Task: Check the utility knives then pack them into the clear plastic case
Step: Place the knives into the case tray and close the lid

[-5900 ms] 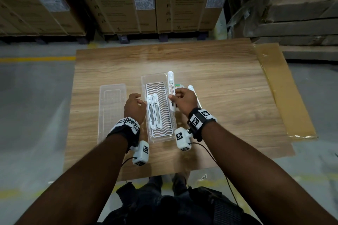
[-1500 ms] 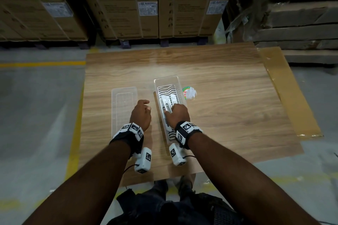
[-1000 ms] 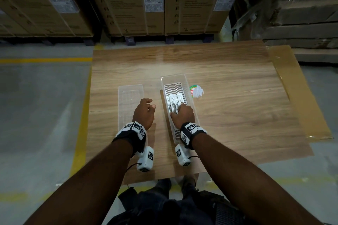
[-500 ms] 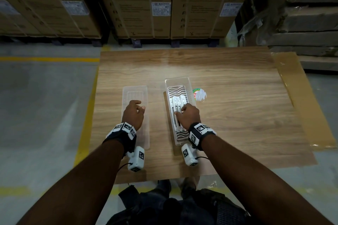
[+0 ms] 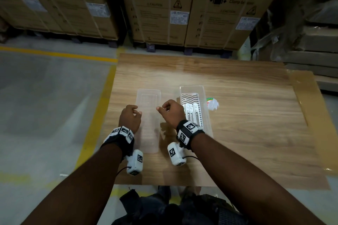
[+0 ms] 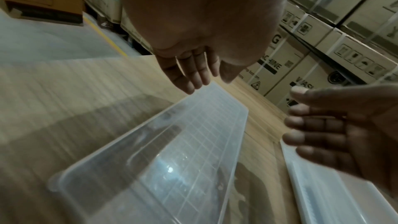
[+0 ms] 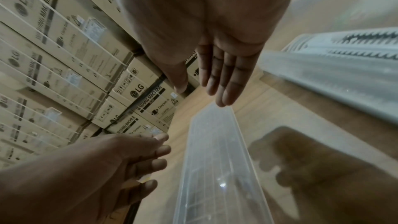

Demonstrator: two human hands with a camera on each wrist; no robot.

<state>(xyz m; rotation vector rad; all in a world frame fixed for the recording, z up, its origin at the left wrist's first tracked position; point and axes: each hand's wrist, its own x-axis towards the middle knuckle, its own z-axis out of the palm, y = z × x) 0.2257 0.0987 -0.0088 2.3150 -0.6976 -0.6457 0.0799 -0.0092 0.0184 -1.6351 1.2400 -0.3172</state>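
Note:
The clear plastic case (image 5: 206,115) lies open on the wooden table, with several white utility knives (image 5: 192,113) side by side on its ribbed insert; the knives (image 7: 355,48) also show at the right edge of the right wrist view. Left of it lies the flat clear lid (image 5: 148,124), also seen in the wrist views (image 6: 172,151) (image 7: 215,168). My left hand (image 5: 135,113) hovers at the lid's left edge and my right hand (image 5: 161,108) at its right edge. Both hands have relaxed fingers (image 6: 189,74) (image 7: 221,81) and hold nothing.
A small crumpled white wrapper with a green and red label (image 5: 212,104) lies just right of the case. Stacked washing-machine cartons (image 5: 164,5) stand behind the table. A brown cardboard strip (image 5: 314,115) runs along the table's right side. A yellow floor line (image 5: 95,115) runs left of the table.
My right hand has lifted off the knives in the case and moved left to the lid's right edge. My left hand has shifted to the lid's left edge.

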